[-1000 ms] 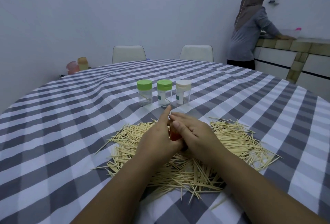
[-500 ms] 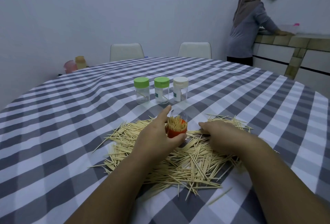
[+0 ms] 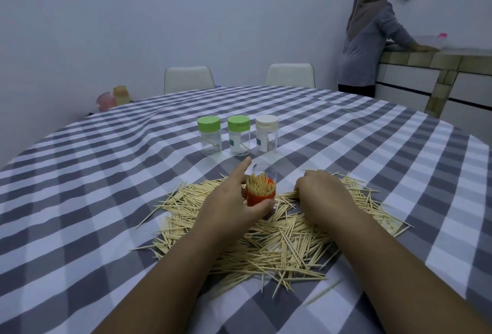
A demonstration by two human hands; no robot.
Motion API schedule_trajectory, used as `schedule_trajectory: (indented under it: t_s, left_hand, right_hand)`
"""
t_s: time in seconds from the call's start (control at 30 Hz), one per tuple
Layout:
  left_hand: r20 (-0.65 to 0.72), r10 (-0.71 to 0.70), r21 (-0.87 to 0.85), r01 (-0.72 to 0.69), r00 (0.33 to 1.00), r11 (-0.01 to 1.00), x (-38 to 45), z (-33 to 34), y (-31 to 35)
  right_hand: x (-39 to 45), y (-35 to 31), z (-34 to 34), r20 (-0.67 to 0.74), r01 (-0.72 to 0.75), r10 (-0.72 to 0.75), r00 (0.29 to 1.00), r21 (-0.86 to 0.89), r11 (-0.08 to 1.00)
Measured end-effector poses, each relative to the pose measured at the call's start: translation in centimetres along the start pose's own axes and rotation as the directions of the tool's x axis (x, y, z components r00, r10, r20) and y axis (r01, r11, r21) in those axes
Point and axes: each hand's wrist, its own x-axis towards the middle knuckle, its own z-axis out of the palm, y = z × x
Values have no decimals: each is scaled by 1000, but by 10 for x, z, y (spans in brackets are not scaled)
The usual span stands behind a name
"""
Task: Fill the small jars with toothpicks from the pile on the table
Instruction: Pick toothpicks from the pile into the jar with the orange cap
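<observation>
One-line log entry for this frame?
left hand: grips toothpick-filled orange jar | right hand: on toothpick pile, grasp unclear | three lidded jars: behind

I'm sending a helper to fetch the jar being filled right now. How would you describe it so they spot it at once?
On the round table with the grey-and-white checked cloth, find the pile of wooden toothpicks at the near edge. The left hand grips a small orange-red jar there. Unlike the three capped clear jars behind, it is open and packed with upright toothpicks.

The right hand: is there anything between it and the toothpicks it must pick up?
Nothing visible. The right hand already rests on the toothpick pile, beside the orange jar that the left hand holds.
</observation>
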Motion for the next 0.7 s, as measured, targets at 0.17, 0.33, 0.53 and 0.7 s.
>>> schedule_trajectory:
  t_s: [0.17,0.33,0.53,0.7]
  left_hand:
    - [-8,5,14,-5,1000,1000,0,0,-1]
    - [-14,13,17,-13,1000,1000,0,0,-1]
    - [5,30,42,-31,1000,999,-1,0,0]
    - [3,56,39,-56,998,998,-2,0,2]
  right_hand:
    - [-1,-4,-9,-46,-56,60,997,80,995]
    - [1,-5,-8,-95,-88,150,984,470,878]
    - [0,-13,-14,-193,89,263,945,928,363]
    - [-6,-23,-20,-202,234,279,939,968,-88]
